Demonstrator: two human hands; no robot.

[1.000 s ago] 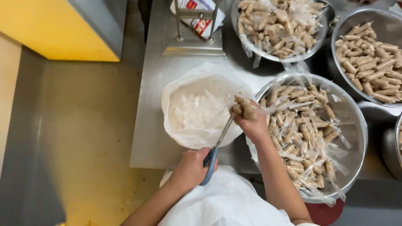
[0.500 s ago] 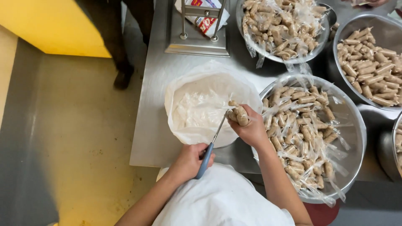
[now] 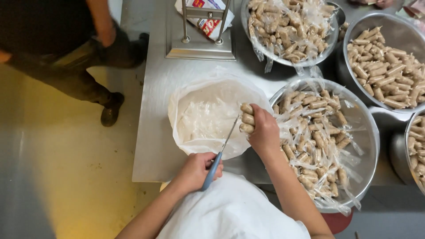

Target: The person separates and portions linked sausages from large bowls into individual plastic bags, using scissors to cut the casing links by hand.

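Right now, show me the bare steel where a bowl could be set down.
Bare table runs along its left edge, beside the bag-lined bowl, and between that bowl and the metal stand. The right side is crowded: sausage bowls sit rim to rim.

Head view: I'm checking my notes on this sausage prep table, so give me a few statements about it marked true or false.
1. The left hand holds a blue-handled knife. True.
2. The right hand is empty. False: it grips a few sausages.
3. The sausages are held over the plastic-lined bowl. True.
4. The large bowl by the right hand is empty. False: it holds many sausages in clear wrapping.
5. Another person stands on the floor beside the table. True.
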